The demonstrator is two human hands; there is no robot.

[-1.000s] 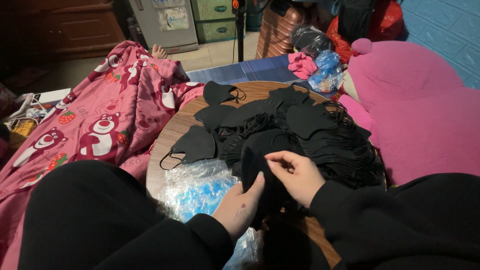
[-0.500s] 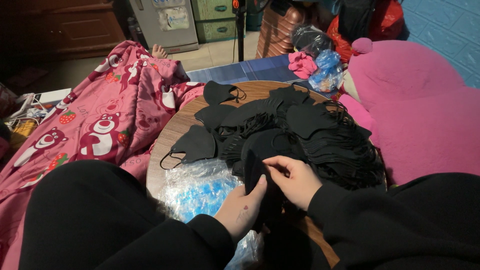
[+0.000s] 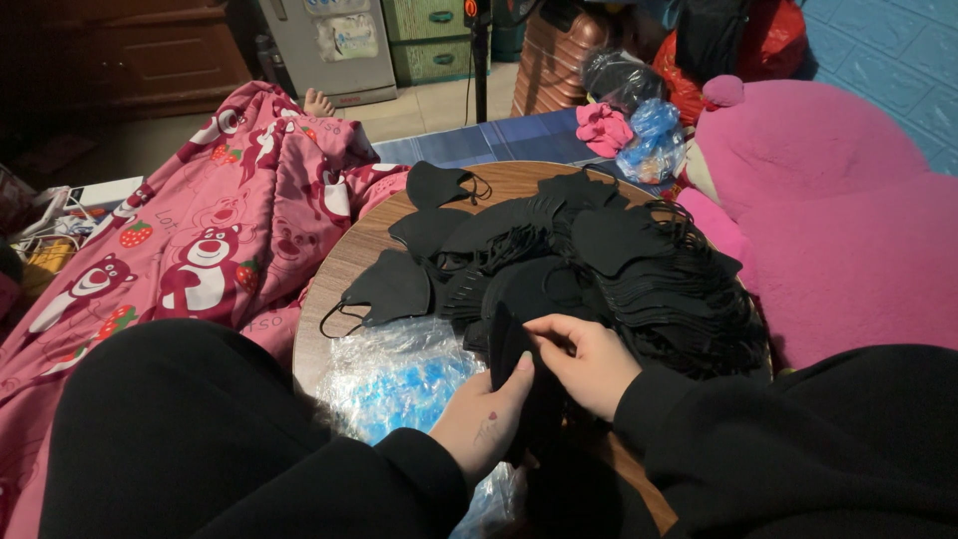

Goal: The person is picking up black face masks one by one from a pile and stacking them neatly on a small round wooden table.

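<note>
A big heap of black face masks (image 3: pixel 609 265) covers a round wooden table (image 3: pixel 349 262). My left hand (image 3: pixel 489 419) and my right hand (image 3: pixel 589 361) together hold a stack of black masks (image 3: pixel 511 349) upright at the table's near edge. The left palm backs the stack from below; the right fingers pinch its top. A single black mask with ear loops (image 3: pixel 384 289) lies apart on the left of the table. Under my hands lies a crinkled clear plastic bag with blue inside (image 3: pixel 399 377).
A pink blanket with bear and strawberry prints (image 3: pixel 200 250) drapes to the left, with a person's bare foot (image 3: pixel 317 102) at its far end. A large pink plush (image 3: pixel 838 210) fills the right. Plastic bags (image 3: pixel 649 130) and a brown suitcase (image 3: pixel 549 60) stand behind the table.
My hands stay at the same spot. The right fingers have shifted slightly along the top of the mask stack.
</note>
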